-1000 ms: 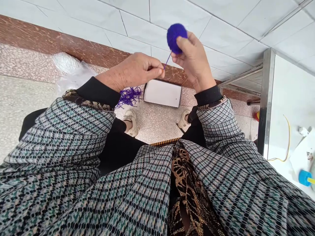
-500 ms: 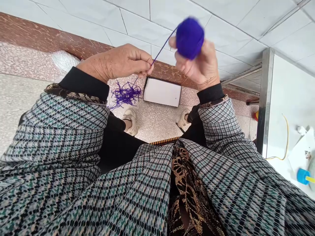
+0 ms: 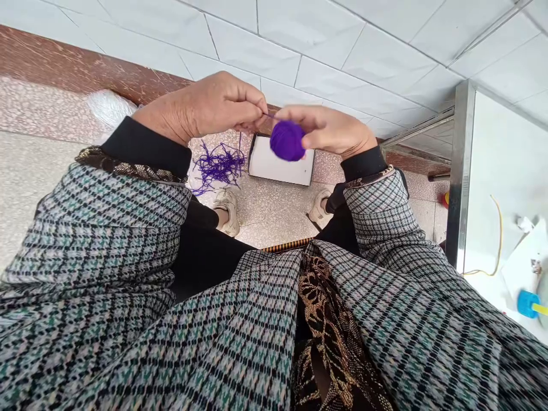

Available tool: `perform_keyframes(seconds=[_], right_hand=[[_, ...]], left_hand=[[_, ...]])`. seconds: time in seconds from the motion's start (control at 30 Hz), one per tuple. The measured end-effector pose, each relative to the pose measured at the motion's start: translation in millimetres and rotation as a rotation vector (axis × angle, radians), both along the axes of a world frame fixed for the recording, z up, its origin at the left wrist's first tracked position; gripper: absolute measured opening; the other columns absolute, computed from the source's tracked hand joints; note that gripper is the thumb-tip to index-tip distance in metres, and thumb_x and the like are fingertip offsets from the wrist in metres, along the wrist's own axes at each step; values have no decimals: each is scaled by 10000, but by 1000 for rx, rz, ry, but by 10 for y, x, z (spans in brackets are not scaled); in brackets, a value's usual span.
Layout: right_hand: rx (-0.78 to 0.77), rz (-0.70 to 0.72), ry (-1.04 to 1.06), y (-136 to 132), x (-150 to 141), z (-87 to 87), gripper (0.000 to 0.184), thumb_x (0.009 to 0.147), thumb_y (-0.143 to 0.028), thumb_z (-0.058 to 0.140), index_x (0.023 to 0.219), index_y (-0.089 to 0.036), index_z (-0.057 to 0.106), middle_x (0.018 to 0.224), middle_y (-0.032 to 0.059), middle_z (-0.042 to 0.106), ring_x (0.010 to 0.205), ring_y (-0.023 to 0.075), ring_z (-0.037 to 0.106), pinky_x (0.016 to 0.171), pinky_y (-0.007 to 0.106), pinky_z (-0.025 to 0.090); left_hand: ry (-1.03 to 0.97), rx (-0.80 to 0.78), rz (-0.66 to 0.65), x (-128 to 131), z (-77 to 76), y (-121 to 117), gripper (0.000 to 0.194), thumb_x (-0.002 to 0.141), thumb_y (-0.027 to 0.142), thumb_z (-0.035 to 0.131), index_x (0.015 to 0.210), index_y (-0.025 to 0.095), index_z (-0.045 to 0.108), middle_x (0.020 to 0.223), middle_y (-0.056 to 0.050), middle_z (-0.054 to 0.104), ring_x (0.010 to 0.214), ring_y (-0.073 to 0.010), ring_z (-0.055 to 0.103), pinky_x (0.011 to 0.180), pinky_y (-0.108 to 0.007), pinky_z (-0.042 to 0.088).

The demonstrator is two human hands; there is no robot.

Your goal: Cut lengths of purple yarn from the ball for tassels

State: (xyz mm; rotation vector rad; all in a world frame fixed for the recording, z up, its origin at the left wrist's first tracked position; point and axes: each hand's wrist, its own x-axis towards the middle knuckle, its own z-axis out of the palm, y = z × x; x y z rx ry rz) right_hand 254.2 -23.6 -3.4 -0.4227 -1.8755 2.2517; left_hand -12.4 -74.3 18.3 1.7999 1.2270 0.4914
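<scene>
My right hand (image 3: 331, 130) is closed over a small purple ball of yarn (image 3: 287, 141), which hangs under its fingers. A short length of purple strand (image 3: 269, 116) runs from the ball to my left hand (image 3: 214, 108), whose fingertips pinch it. The two hands are almost touching, held in front of me above the floor. Below the left hand a loose tangle of purple yarn (image 3: 218, 165) lies on the speckled floor.
A shallow white box (image 3: 268, 165) lies on the floor between my shoes (image 3: 228, 211). A clear plastic bag (image 3: 112, 108) sits by the brown skirting at left. A steel-edged white table (image 3: 505, 188) at right carries a yellow cord (image 3: 496, 240) and a blue cap (image 3: 526, 303).
My right hand swung the ball up and to the right, then brought it down and left, close to the left hand. The strand between them is shorter now.
</scene>
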Motion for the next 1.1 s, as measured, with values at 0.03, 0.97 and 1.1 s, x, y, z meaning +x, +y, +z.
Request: perform_keyframes(seconds=[0.03, 0.97, 1.1], right_hand=[[-65, -96, 106, -6, 2, 8, 584, 787, -355, 932, 1202, -209, 547, 1082, 18, 732, 762, 105, 642, 613, 191, 529], [-340, -730, 639, 309, 353, 79, 712, 724, -330, 944, 1311, -256, 547, 1011, -90, 737, 646, 69, 456, 722, 134, 546], [-439, -1132, 845, 414, 614, 344, 309, 1018, -305, 853, 1141, -255, 575, 952, -61, 697, 697, 65, 549, 705, 112, 587]], left_hand=[[6, 2, 23, -3, -22, 12, 190, 944, 215, 586, 777, 183, 670, 751, -20, 590, 737, -143, 504, 938, -420, 558], [-242, -456, -167, -209, -794, -125, 502, 987, 635, 805, 1167, 172, 730, 1027, -64, 816, 984, -227, 720, 1028, -421, 598], [-128, -603, -150, -406, -1141, -250, 613, 908, 786, 858, 1022, 199, 724, 765, 9, 633, 797, -178, 541, 865, -369, 501]])
